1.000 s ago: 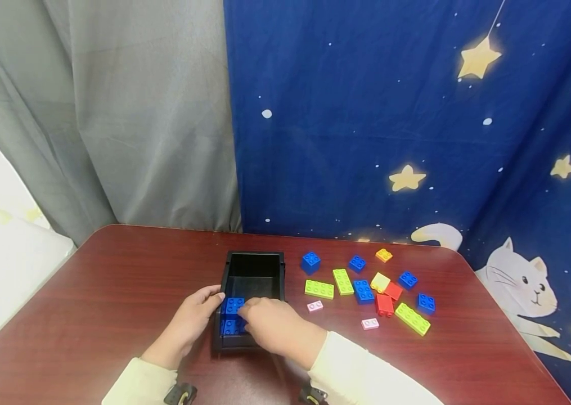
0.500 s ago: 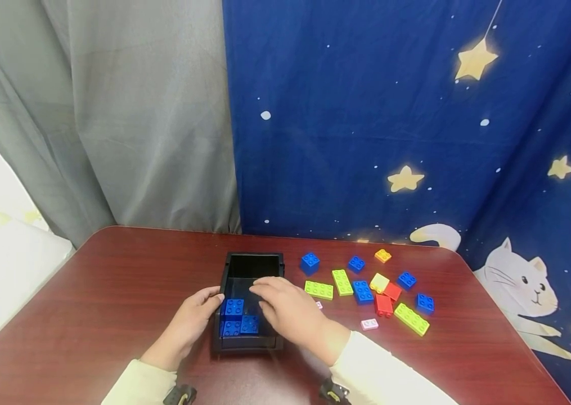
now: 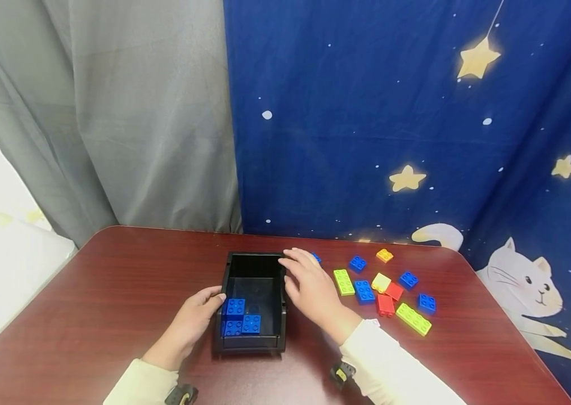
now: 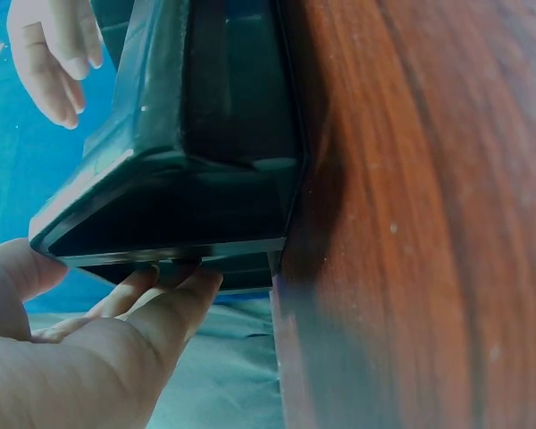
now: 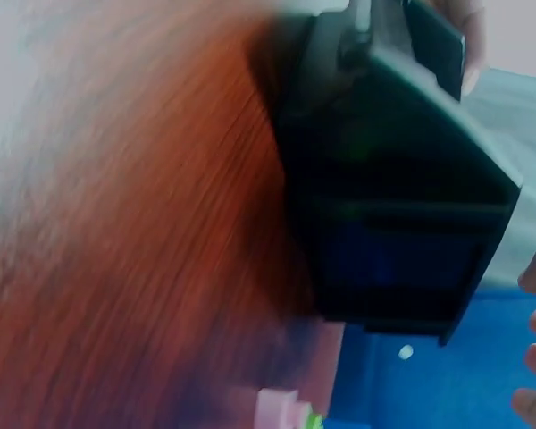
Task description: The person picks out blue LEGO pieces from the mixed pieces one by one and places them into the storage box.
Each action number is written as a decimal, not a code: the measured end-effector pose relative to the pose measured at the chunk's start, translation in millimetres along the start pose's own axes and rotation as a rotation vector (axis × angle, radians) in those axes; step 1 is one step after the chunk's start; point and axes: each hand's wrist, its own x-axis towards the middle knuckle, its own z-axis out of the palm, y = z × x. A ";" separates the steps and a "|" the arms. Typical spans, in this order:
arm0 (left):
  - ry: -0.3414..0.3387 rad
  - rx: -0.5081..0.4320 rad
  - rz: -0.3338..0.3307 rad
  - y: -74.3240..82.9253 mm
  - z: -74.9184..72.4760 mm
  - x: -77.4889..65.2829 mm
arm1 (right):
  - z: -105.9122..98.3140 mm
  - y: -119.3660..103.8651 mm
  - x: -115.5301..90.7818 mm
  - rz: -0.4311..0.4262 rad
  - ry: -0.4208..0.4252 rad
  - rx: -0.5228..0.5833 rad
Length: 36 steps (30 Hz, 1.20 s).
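Note:
A black plastic bin (image 3: pixel 259 341) stands on the table, with three blue toy bricks (image 3: pixel 251 324) at its near left inside. My left hand (image 3: pixel 189 320) grips the bin's left wall, thumb at the rim; in the left wrist view, fingers (image 4: pixel 170 313) lie against the outside of the wall. My right hand (image 3: pixel 315 289) hovers by the bin's far right rim, fingers relaxed and apart, holding nothing. It hides part of a blue brick (image 3: pixel 317 257) behind it. A lime-green brick (image 3: pixel 344 282) lies just right of this hand.
Loose bricks spread over the table's right side: blue bricks (image 3: pixel 364 292), red bricks (image 3: pixel 385 305), a pale yellow brick (image 3: pixel 381 282), an orange-yellow brick (image 3: pixel 384 256) and a long lime-green brick (image 3: pixel 413 319). Grey and blue curtains (image 3: pixel 315 140) hang behind the table's far edge.
My right hand has let go of a blue brick in the bin, lifted out and moved right and away to the far right rim. The left hand has stayed on the bin.

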 end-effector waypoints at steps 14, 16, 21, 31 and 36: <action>0.002 -0.009 -0.006 1.4 0.4 -0.1 | 7.7 32.6 8.6 0.092 -0.087 -0.072; 0.003 -0.005 -0.005 1.3 0.4 0.0 | 8.3 35.2 10.4 0.101 -0.125 -0.093; 0.008 -0.003 -0.006 0.6 0.5 0.1 | 9.0 37.3 15.8 0.141 -0.229 -0.119; 0.008 -0.011 -0.009 0.7 -0.3 0.2 | 10.5 40.5 22.6 0.179 -0.367 -0.175; 0.002 -0.015 -0.015 1.7 -0.7 -0.1 | 11.4 42.9 22.9 0.195 -0.402 -0.182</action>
